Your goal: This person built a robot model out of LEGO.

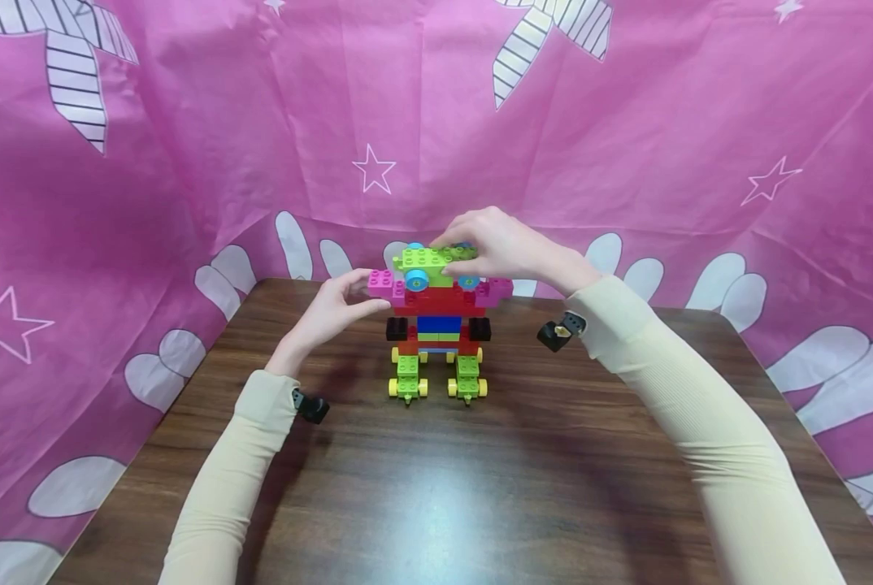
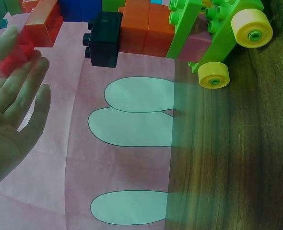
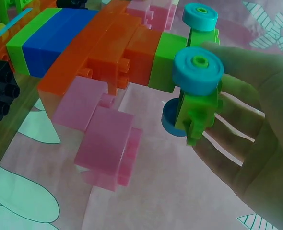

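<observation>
A toy-brick figure stands upright on the table, with a red brick (image 1: 436, 301) section across its upper body and a blue brick (image 1: 439, 324) below. On top lies a lime-green wheeled base (image 1: 422, 258) with blue wheels (image 3: 197, 71). My right hand (image 1: 502, 248) grips this base from the right, thumb in front and fingers behind. At the figure's left side, my left hand (image 1: 334, 309) holds the pink brick (image 1: 381, 283) arm between thumb and fingers. Black bricks (image 1: 397, 328) jut from both sides. Two green wheeled bases (image 1: 407, 367) with yellow wheels form the feet.
The brown wooden table (image 1: 436, 487) extends in front of the figure. A pink patterned cloth (image 1: 436, 122) hangs close behind and at both sides. Each sleeve cuff carries a small black camera (image 1: 310, 405).
</observation>
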`<state>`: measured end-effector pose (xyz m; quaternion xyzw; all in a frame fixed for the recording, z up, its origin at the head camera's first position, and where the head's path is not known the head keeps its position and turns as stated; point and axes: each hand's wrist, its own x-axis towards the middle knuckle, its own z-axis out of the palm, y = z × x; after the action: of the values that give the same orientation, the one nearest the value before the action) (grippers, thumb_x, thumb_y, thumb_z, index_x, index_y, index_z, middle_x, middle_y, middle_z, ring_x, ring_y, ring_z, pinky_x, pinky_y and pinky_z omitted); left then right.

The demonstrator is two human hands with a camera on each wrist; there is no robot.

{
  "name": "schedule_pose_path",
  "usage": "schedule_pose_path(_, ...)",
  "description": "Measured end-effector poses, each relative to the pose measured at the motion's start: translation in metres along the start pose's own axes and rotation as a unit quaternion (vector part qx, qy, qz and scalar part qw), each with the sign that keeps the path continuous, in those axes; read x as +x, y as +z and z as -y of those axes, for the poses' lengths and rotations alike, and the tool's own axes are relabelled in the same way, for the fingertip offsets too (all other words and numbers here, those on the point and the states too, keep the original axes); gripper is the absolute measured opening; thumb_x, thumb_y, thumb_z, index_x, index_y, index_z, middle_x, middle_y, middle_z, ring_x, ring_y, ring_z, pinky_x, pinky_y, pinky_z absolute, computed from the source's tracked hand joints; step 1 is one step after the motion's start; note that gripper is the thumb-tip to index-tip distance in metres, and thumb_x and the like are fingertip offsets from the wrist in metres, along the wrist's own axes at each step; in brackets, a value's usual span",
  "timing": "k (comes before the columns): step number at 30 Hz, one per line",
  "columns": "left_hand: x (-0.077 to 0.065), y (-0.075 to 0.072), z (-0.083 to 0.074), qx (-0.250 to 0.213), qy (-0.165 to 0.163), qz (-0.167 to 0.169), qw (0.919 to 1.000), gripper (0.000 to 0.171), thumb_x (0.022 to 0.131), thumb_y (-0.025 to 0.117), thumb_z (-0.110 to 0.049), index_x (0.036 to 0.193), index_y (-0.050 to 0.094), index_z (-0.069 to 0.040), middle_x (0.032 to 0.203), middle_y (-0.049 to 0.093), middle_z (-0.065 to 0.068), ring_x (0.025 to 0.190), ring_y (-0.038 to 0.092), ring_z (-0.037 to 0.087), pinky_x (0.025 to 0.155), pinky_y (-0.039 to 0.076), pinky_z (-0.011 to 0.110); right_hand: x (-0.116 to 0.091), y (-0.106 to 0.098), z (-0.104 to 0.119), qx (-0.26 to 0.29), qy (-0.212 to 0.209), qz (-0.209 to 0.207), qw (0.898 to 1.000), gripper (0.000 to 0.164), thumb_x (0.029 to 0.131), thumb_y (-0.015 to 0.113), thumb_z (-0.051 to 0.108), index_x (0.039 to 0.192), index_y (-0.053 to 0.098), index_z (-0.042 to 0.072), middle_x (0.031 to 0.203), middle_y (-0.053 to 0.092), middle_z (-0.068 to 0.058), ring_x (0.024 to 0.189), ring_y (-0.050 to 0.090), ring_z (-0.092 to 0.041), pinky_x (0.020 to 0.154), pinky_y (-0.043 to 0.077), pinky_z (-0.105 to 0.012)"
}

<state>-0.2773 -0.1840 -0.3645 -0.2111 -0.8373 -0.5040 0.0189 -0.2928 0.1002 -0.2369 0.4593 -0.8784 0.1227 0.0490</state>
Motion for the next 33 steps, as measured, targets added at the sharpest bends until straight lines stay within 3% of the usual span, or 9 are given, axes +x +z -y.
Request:
schedule_pose_path(6,-0.0003,0.0001,-0.0021,0.002,0.000,-0.001,1.0000,0.051,0.088,0.075,-0.034,0.133,0.059,-0.016,0.123,0.069,0.007,0.110,0.065,0.022,0.086,0.057,0.027,-0.0012,-0.0022,0.0009,-0.009,-0.007,0.007,1.000,0.039,0.090,0.072,0.027,0.127,0.069,0.012,0.120,0.073,-0.008,0.095,0.068,-0.022,0.074,0.050,-0.031)
schedule_pose_path(11,-0.0001,0.0002,-0.0025,0.006,0.002,0.000,1.0000,0.051,0.089,0.075,-0.033,0.134,0.059,-0.015,0.124,0.069,0.008,0.110,0.065,0.023,0.086,0.056,0.027,-0.0013,-0.0044,0.0029,-0.010,-0.002,0.011,1.000,0.038,0.091,0.072,0.026,0.127,0.069,0.012,0.119,0.074,-0.008,0.072,0.055,-0.017,0.062,0.040,-0.027)
schedule_pose_path(15,-0.0005,0.0000,-0.0023,0.006,0.000,0.001,1.0000,0.052,0.089,0.074,-0.033,0.135,0.058,-0.015,0.124,0.068,0.008,0.111,0.064,0.023,0.085,0.056,0.027,-0.0004,-0.0048,0.0035,-0.012,-0.001,0.011,1.000,0.038,0.091,0.072,0.025,0.127,0.069,0.012,0.116,0.075,-0.008,0.063,0.046,-0.015,0.058,0.037,-0.026)
schedule_pose_path(33,-0.0008,-0.0002,-0.0028,0.010,-0.006,0.000,0.9999,0.051,0.088,0.075,-0.035,0.133,0.059,-0.016,0.123,0.069,0.007,0.110,0.064,0.022,0.086,0.057,0.030,0.0021,-0.0057,0.0058,0.012,0.022,0.017,1.000,0.039,0.089,0.075,0.024,0.125,0.069,0.009,0.113,0.075,-0.010,0.062,0.046,-0.016,0.056,0.036,-0.024)
